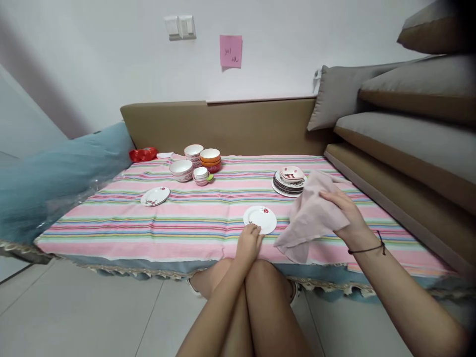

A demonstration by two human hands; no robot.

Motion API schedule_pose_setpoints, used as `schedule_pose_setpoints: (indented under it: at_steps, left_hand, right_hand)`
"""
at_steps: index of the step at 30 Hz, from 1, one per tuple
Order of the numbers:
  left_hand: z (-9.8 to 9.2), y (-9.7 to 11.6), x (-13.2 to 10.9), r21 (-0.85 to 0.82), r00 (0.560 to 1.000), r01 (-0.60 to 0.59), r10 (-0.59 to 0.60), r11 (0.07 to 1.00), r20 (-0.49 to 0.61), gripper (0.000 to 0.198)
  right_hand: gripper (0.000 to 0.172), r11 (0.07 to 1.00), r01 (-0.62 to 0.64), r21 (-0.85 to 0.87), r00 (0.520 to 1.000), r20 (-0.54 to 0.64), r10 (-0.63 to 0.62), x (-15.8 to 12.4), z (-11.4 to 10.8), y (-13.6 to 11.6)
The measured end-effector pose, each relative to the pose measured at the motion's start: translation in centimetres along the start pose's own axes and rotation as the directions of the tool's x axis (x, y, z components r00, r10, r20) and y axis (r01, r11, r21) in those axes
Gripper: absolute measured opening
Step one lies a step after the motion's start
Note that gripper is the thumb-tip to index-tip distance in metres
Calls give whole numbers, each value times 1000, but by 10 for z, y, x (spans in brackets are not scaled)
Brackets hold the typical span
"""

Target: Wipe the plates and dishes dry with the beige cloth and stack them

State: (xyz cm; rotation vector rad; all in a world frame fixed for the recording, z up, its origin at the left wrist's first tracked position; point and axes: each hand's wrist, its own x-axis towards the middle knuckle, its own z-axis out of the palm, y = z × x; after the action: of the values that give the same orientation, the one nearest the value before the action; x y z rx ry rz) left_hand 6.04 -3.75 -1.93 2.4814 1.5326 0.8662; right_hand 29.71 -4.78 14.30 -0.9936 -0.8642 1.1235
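Observation:
My left hand (250, 244) is at the near edge of a small white plate (266, 220) with red flower prints, its curled fingers closed on the rim. The plate lies on the striped cloth in front of my knees. To the right, my right hand (345, 213) grips a pale pink cloth (310, 213), which hangs down beside the plate. Just behind that cloth stands a stack of plates (284, 189) with dark rims, topped by small square-looking bowls (292, 172).
Striped cloth (208, 225) covers the low bed. Farther left are flowered plates (155, 196), a white bowl (181, 169), orange bowls (210, 156), and small stacked cups (201, 173) with a green piece. A red bundle (143, 154) lies behind; cushions (409, 144) line the right.

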Motion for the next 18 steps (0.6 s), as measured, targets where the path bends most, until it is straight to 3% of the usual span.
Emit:
schedule_pose_setpoints:
  at_steps: [1, 3, 8, 13, 16, 18]
  left_hand:
    - [3, 0, -5, -43, 998, 41, -44, 998, -55, 25]
    - [5, -2, -15, -114, 981, 112, -129, 987, -146, 31]
    - [9, -9, -30, -226, 949, 177, -227, 958, -221, 38]
    - [8, -12, -30, -270, 952, 185, -241, 945, -191, 41]
    - [2, -10, -30, -261, 972, 156, -196, 953, -132, 47]
    - [-5, -10, -31, -211, 988, 137, -148, 968, -35, 52]
  right_hand:
    - [37, 986, 32, -163, 996, 93, -17, 1, 6, 1]
    - [36, 958, 36, -286, 986, 168, 13, 3, 20, 20]
    - [21, 802, 139, -581, 949, 310, 60, 3, 38, 101]
    - [31, 535, 340, -774, 925, 377, -42, 10, 35, 139]
    - [40, 398, 460, -793, 874, 483, -50, 21, 36, 151]
    - [55, 324, 536, -780, 826, 563, -12, 23, 37, 161]
